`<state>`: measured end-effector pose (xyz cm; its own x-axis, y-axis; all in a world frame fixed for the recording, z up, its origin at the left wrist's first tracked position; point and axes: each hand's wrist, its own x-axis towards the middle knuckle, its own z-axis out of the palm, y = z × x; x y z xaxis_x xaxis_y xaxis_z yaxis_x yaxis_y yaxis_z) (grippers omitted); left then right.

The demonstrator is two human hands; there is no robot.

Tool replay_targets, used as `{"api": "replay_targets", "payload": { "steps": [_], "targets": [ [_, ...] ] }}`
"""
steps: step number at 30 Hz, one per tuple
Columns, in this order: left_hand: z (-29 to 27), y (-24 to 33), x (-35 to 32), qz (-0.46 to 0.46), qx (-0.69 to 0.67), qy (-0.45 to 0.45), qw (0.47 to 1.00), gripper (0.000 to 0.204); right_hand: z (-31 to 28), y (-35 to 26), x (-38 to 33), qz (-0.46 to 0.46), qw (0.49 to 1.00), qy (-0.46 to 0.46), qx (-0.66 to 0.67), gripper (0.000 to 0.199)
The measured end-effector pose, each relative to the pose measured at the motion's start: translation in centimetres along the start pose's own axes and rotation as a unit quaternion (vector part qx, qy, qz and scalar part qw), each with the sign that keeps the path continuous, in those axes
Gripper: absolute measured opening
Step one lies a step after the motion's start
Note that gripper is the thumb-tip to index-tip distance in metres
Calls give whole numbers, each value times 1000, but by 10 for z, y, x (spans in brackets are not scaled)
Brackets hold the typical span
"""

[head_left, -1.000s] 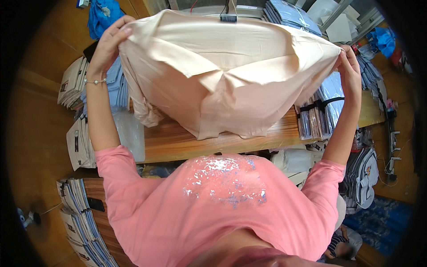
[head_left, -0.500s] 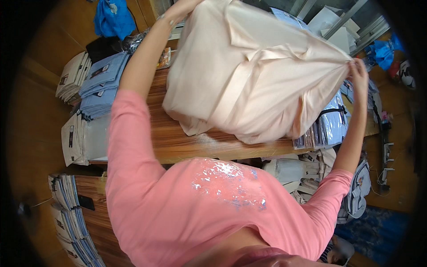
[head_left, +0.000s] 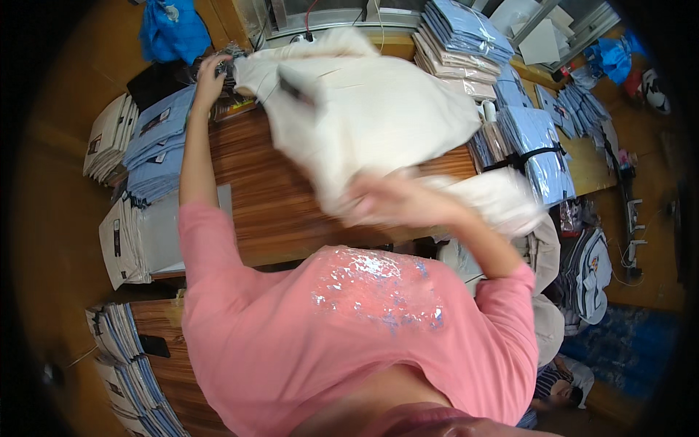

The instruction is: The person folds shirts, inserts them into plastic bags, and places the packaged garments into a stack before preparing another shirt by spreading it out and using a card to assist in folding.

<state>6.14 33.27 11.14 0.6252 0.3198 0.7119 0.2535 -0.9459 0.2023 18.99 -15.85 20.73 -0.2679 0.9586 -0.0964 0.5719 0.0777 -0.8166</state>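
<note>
Gripping cream garment point(head_left: 364, 116) above table edge point(head_left: 313, 244)

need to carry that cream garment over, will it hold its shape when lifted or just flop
Likely floppy: the cream garment sags and creases between the left hand and right hand. Probably light, since a pinch at each end seems to carry it. It looks unlikely to slip, bunching readily in a grip.

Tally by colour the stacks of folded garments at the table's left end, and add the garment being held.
light blue stack: 1
whitish stacks: 2
cream garment, held over the table: 1
Total: 4
</note>
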Motion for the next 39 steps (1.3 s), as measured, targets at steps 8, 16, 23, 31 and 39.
{"api": "replay_targets", "payload": {
  "steps": [8,16,23,31,39],
  "targets": [
    [39,125,-191,-242,-115,39,963,41,13,243,52,61,905,398,-136,30],
    [11,238,-299,-321,190,-201,906,47,44,328,-38,300,794,416,-326,69],
    [22,208,-276,-332,-19,-60,941,34,54,347,-106,253,798,547,15,33],
    [10,230,-301,-337,176,-188,906,47,6,274,-186,471,781,365,189,39],
    [45,197,-254,-275,139,-131,942,42,29,257,-82,251,858,382,-235,46]
  ]
}}
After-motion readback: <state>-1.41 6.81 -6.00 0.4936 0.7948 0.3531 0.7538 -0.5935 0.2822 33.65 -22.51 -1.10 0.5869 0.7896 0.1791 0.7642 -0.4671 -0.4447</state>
